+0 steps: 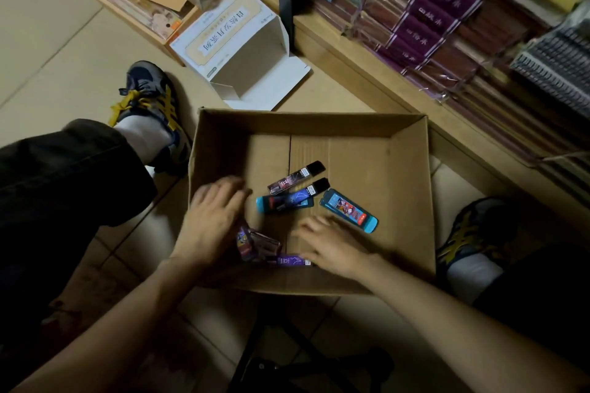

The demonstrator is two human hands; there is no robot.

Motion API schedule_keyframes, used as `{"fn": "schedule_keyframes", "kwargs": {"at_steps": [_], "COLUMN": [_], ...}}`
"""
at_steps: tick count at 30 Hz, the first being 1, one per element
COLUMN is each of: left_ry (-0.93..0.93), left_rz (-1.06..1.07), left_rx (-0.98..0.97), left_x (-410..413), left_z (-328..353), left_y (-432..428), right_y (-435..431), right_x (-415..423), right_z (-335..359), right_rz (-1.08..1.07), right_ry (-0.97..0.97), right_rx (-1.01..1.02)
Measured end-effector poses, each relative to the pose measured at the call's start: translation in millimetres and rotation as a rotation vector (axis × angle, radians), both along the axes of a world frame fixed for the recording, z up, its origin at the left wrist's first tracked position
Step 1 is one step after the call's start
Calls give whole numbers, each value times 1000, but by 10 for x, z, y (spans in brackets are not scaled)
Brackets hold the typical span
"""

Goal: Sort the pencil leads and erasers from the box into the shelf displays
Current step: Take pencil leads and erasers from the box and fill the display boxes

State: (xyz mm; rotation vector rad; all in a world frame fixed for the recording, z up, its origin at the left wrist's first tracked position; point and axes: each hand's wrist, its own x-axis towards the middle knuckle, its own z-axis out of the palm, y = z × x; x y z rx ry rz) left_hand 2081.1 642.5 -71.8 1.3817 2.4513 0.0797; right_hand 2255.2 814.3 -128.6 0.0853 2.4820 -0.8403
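From the head camera, I'm at the picking-out step. The cardboard box sits on the floor between my feet, and only a few packs are left in it, so I judge the sorting well along.

A black-capped lead case and a blue lead case lie side by side in the middle of the box. A blue carded pack lies just to their right. A purple pack rests against the box's near wall.

My left hand is inside the box by its left wall, back up and blurred. A small bundle of packs shows under it; I can't tell whether I'm gripping them. My right hand is flat near the near wall, fingers spread, holding nothing, its thumb side right at the purple pack.

Next I'd need to gather the loose packs, then carry them to the shelf beyond the box's far right corner. An open white display carton lies past the far wall.
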Motion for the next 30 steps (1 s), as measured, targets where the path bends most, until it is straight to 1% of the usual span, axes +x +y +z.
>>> {"fn": "schedule_keyframes", "kwargs": {"at_steps": [1,2,3,4,7,8,10,13,16,17,20,22,24,26,28,30], "left_ry": [67,88,68,-10,-385,-445,-449,-349,-312,-315,-322,-324,-316,-320,-327,-312], "left_rz": [96,221,340,438,634,673,744,764,741,735,749,755,753,759,758,748], "left_rx": [84,135,153,159,207,228,270,277,302,305,312,317,312,299,283,266], "left_x": [-28,-65,-104,-144,-177,-145,-74,-42,-61,-61,-61,-64,-63,-58,-57,-66], "left_z": [76,128,160,157,36,-10,-100,-188,-211,-204,-199,-204,-211,-206,-207,-184], "left_y": [0,-7,-30,-55,-145,-154,-161,-169,-183,-178,-163,-158,-161,-156,-151,-144], "right_y": [-146,-286,-416,-527,-670,-653,-543,-259,19,69,0,-214,-445,-557,-495,-332], "right_x": [-77,-168,-260,-358,-558,-573,-531,-375,-288,-286,-301,-348,-423,-471,-491,-426], "right_z": [-16,-51,-81,-108,-219,-243,-259,-266,-358,-349,-257,-239,-249,-289,-278,-311], "right_rz": [119,219,305,377,515,545,597,530,488,456,427,476,576,662,617,544], "right_ry": [3,20,39,48,95,117,151,178,43,33,107,187,261,204,160,107], "right_rx": [-13,11,46,86,233,259,300,424,420,444,474,445,400,395,438,421]}}
